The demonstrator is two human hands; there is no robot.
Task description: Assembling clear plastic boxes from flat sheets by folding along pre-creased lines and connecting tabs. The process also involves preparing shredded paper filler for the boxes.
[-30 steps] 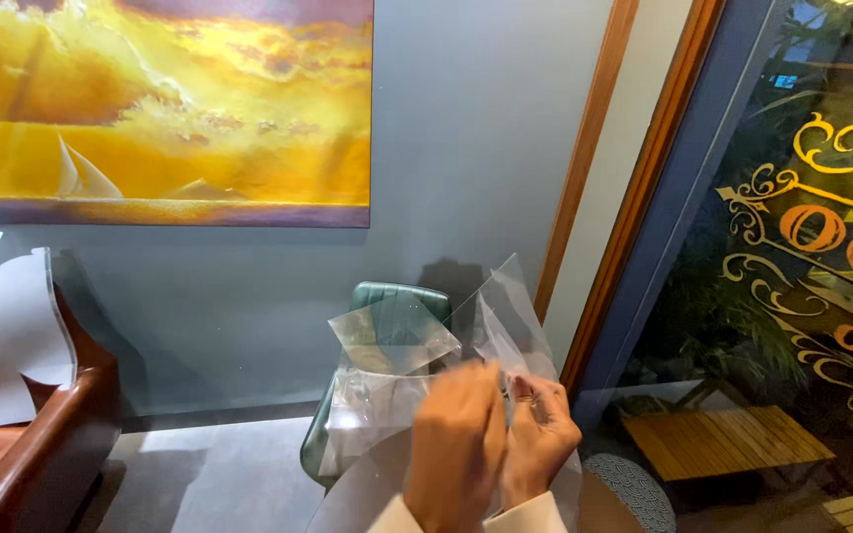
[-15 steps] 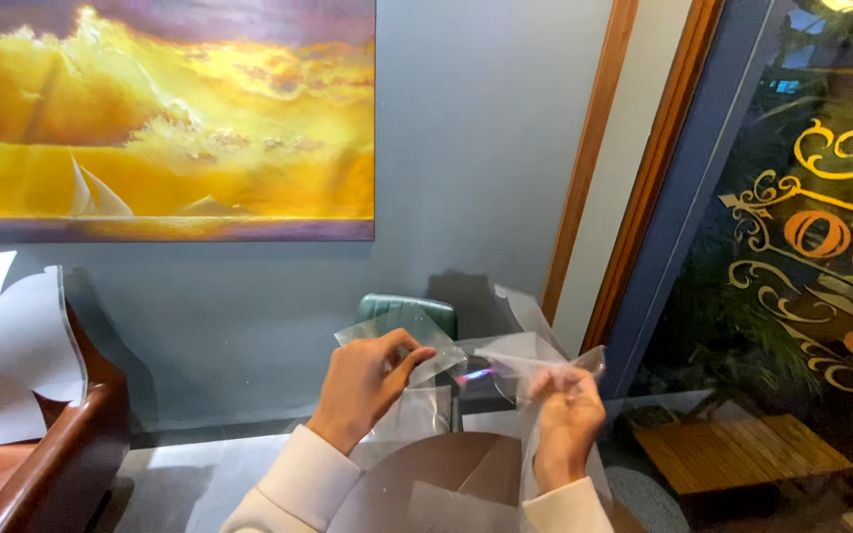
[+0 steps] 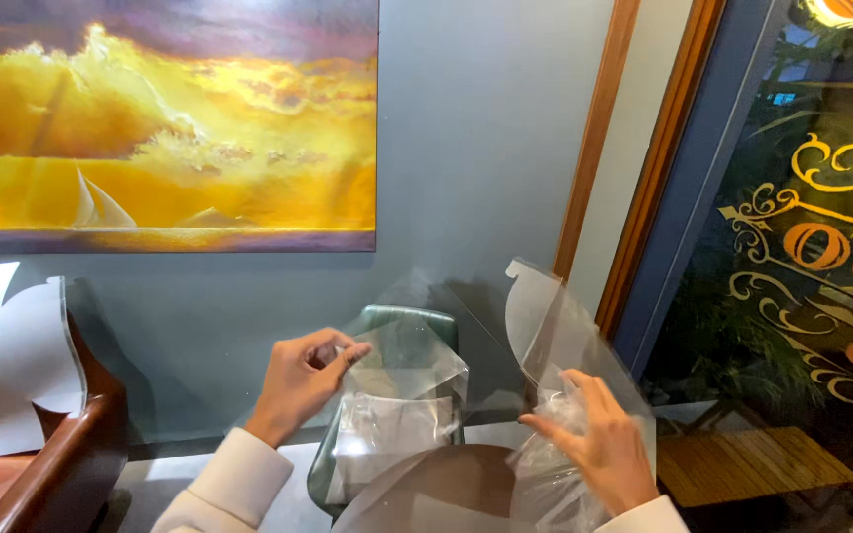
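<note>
Two clear plastic bags [image 3: 402, 395], one per hand [image 3: 300, 380].

A round brown bench [image 3: 466, 484] sits low in the view, with clear plastic sheets [image 3: 397, 494] lying across its top, crumpled near the right edge
</note>
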